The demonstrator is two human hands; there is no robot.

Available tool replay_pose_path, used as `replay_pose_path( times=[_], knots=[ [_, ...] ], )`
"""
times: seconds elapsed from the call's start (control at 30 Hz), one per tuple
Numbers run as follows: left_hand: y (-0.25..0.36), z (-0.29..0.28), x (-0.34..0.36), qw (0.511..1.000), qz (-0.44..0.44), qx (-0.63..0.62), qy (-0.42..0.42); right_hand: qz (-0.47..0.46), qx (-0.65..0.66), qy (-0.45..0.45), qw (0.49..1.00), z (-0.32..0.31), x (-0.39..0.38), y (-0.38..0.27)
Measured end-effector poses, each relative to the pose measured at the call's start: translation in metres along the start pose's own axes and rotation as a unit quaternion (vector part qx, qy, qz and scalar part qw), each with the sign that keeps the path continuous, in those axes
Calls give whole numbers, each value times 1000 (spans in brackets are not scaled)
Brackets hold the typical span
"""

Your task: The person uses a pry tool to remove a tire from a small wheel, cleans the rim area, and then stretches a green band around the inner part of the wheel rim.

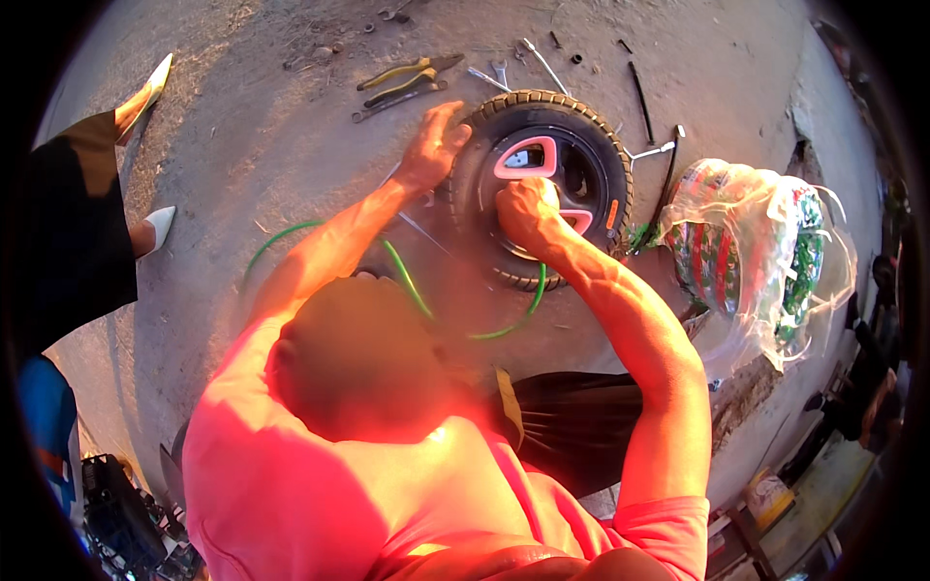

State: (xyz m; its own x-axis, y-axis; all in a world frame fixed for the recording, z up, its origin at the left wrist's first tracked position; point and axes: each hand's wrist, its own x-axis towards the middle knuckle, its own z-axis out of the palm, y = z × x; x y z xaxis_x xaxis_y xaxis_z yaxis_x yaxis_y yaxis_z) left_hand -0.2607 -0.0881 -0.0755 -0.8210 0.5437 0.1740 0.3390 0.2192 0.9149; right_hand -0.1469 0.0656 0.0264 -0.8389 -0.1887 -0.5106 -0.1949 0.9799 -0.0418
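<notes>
A black tyre (608, 155) with knobbly tread lies flat on the ground, on a dark wheel rim (581, 174) with pink-edged cut-outs. My left hand (431, 150) is at its left side, fingers apart, the fingertips close to the tread; whether they touch it I cannot tell. Over the middle of the wheel my right hand (528, 208) is closed in a fist, and what it grips is hidden. A thin green hose (407, 276) loops over the ground below the wheel, one end passing up toward my right forearm.
Yellow-handled pliers (402, 82) and a spanner (397, 101) lie beyond my left hand. Socket wrenches (545, 66) and a black rod (640, 102) lie around the tyre. At right sits a plastic-wrapped bundle (746, 252). Another person's foot (150, 92) stands far left.
</notes>
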Motion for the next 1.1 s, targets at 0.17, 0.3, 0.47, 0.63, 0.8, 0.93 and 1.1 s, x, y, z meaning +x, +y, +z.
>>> replay_pose_path(
  times=[0.17, 0.3, 0.47, 0.63, 0.8, 0.93, 1.1],
  knots=[
    [40, -103, -35, 959, -82, 44, -266, 33, 3, 48, 998, 13, -6, 2],
    [47, -186, -101, 819, -48, 201, -535, 31, -8, 33, 999, 19, 4, -4],
    [46, -229, -138, 897, -143, -256, -331, 24, -5, 40, 999, 8, -6, -2],
    [100, -208, -84, 768, -209, -591, -134, 26, -12, 67, 997, 19, -11, 2],
    [126, -192, -55, 768, -137, -625, 39, 46, 9, 30, 998, 16, -8, -4],
    [93, -230, -70, 682, -78, -726, -55, 46, 13, 21, 999, 6, -7, -7],
    [110, -242, -72, 739, -93, -667, 1, 55, 14, 27, 998, 7, -9, -2]
  ],
)
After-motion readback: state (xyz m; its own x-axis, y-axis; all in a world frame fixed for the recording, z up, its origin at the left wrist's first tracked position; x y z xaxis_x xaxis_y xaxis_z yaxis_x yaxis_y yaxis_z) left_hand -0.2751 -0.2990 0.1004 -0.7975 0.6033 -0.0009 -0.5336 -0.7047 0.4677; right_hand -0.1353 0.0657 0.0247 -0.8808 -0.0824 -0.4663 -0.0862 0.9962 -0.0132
